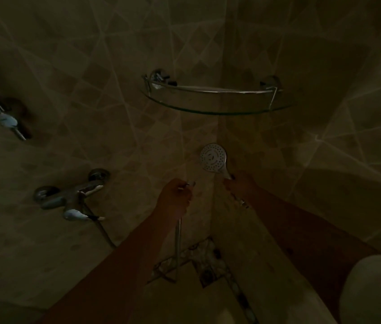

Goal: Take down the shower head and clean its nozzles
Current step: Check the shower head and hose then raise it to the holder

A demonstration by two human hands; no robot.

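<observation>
The round chrome shower head (213,157) is off its holder, its nozzle face turned toward me, in front of the tiled corner. My right hand (241,186) is closed around its handle just below the head. My left hand (176,197) is beside it on the left, fingers closed on the metal hose (178,242), which hangs down from that fist toward the floor. The room is very dim, so fine detail on the nozzles is hard to see.
A glass corner shelf (215,99) with a chrome rail is mounted above the shower head. The chrome mixer tap (72,195) sits on the left wall, and the slide rail with its holder (7,120) is at far left. A floor drain (208,272) lies below.
</observation>
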